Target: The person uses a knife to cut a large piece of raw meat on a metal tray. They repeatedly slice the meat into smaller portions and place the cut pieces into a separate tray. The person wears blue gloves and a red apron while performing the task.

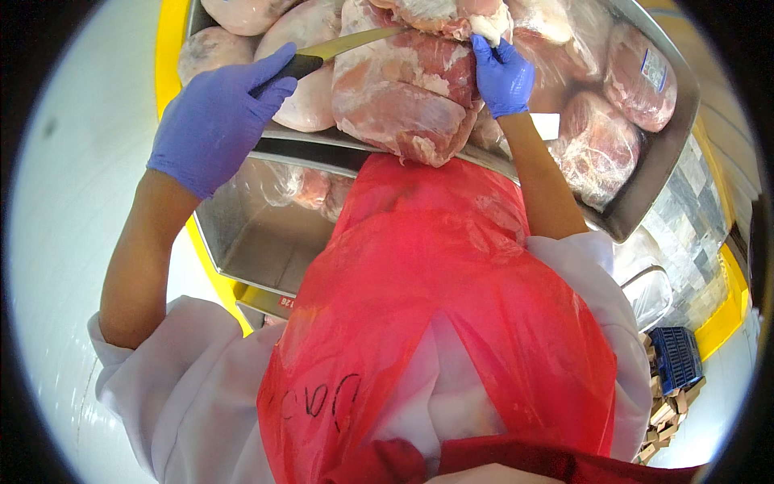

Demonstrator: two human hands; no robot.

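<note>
My left hand (pixel 216 125), in a blue-purple glove, is closed round the black handle of a knife (pixel 359 42). Its blade points right and lies across the upper part of a large piece of raw meat (pixel 407 101), which is red with pale fat. My right hand (pixel 505 79), gloved alike, pinches a whitish flap of fat (pixel 488 27) at the upper right of this meat, near the blade's tip. The lower end of the meat hangs over the near rim of a metal tub, against my red apron (pixel 435 242).
More meat pieces fill the metal tub (pixel 681 133), some in clear wrap (pixel 598 153), one with a label (pixel 654 70). Below it at left stands a second metal bin (pixel 262 254) with wrapped meat. A yellow edge (pixel 168 48) runs along the left. A blue crate (pixel 677 359) sits lower right.
</note>
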